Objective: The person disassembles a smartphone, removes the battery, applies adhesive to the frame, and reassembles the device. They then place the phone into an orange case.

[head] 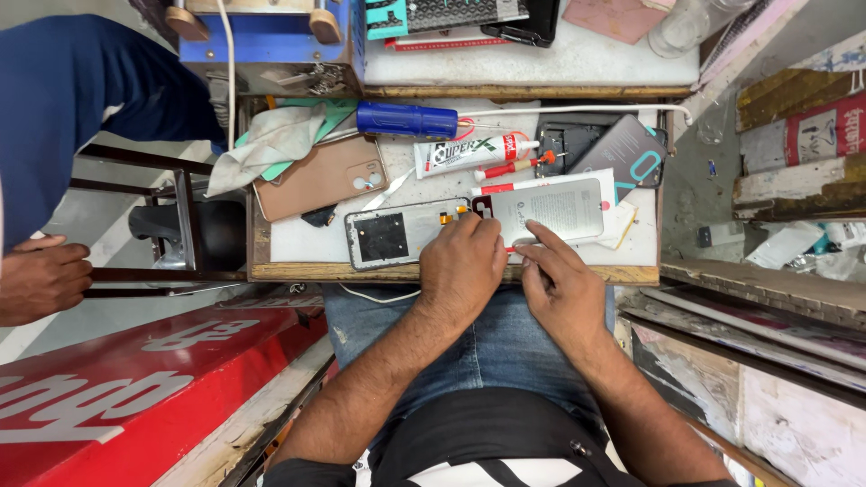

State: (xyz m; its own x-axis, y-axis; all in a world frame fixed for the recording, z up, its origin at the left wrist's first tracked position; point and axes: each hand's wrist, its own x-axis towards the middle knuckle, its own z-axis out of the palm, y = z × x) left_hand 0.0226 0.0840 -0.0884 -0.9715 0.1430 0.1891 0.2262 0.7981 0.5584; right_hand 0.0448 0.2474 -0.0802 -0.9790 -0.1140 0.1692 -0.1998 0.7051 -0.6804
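The left hand point(462, 261) rested with its grip curled at the joint between an opened phone frame point(397, 234) and a grey back panel point(555, 209) on the desk point(451, 271), though its fingertips were hidden, so what it pinched, if anything, could not be told. The right hand point(561, 287) pressed one finger flat on the panel, holding nothing. A slip there could probably strain the small orange connector point(446, 217). The glue tube point(469, 153) lay well apart. Another person's hand point(41, 278) was cut off at the left edge.
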